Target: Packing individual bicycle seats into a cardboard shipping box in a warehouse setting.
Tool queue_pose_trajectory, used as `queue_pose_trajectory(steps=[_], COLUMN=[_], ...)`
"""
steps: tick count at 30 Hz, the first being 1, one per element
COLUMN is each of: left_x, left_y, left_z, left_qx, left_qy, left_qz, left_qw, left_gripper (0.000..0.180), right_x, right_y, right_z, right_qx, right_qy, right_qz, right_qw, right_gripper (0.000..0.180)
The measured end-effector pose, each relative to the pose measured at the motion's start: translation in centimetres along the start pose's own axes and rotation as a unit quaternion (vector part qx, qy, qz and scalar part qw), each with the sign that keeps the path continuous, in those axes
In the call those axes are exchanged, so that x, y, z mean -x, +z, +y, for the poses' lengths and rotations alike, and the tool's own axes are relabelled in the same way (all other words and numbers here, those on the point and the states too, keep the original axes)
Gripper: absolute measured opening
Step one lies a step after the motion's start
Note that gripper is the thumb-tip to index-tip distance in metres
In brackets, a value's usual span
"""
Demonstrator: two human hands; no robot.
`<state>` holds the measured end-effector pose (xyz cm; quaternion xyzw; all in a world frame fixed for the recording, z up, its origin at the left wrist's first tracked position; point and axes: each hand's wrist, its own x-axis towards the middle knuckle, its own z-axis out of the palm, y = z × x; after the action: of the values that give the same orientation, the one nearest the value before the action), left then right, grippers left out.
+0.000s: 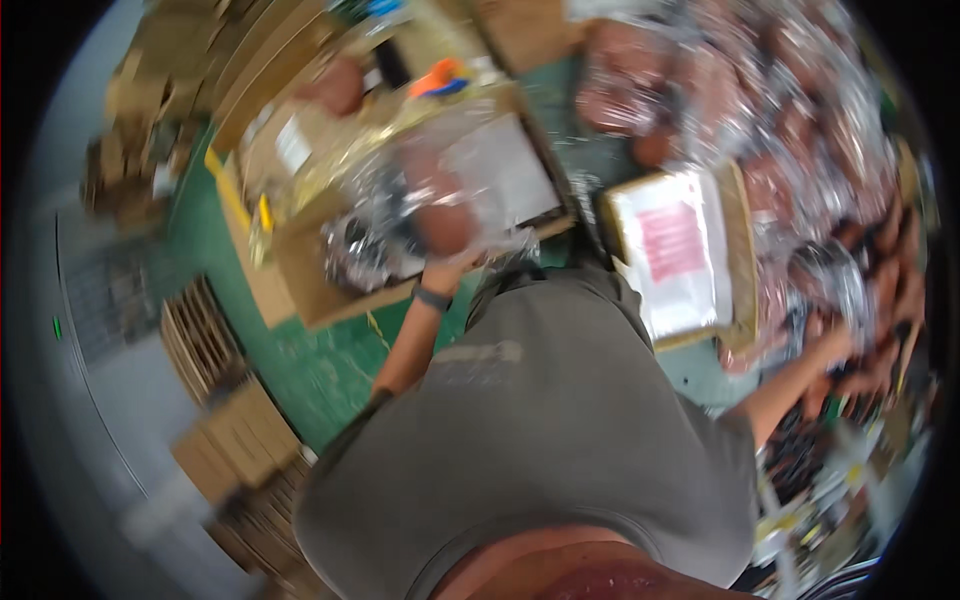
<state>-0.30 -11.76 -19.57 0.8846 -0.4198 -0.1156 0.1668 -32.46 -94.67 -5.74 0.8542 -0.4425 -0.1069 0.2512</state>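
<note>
My left hand (452, 272), with a dark band at its wrist, grips a rounded reddish-brown piece in clear plastic wrap (440, 220). This bundle is over an open cardboard box (325, 290); blur hides its exact kind, and my fingers are mostly behind it. Far to the right, my right hand (842, 342) reaches among reddish-brown pieces, against a clear plastic-wrapped bundle (830, 275). Motion smears its fingers, so whether they close on the bundle is unclear.
A cardboard box with a white package and pink label (672, 245) stands between my arms. Several plastic-wrapped reddish-brown pieces (715, 90) pile up at the upper right. Cardboard stacks (205, 335) stand left on the green floor (335, 375). An orange-and-blue tool (438, 78) lies farther back.
</note>
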Motion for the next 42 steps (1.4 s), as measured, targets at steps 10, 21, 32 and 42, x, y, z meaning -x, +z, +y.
queue_pose_trajectory(steps=[10, 21, 32, 42], left_x=[-1.4, -1.1, 3.6, -16.8], left_y=[-11.2, 0.1, -1.6, -4.3], left_z=[-21.1, -23.4, -2.9, 20.7], left_qx=[-0.225, -0.275, -0.194, 0.028], left_qy=[0.096, -0.033, -0.304, 0.029], left_qz=[-0.054, -0.261, -0.182, -0.011], left_qw=[0.968, 0.925, 0.915, 0.999], left_gripper=[0.015, 0.037, 0.072, 0.071], right_x=[19.7, 28.6, 20.2, 4.1], right_y=[-18.1, -15.6, -21.8, 18.1], right_z=[-30.6, -72.6, -41.2, -5.3], right_qx=[-0.589, -0.454, -0.687, -0.415], right_qy=[-0.132, -0.237, -0.423, 0.098], right_qz=[-0.392, -0.638, -0.283, -0.099], right_qw=[0.694, 0.576, 0.518, 0.899], right_gripper=[0.065, 0.049, 0.033, 0.088])
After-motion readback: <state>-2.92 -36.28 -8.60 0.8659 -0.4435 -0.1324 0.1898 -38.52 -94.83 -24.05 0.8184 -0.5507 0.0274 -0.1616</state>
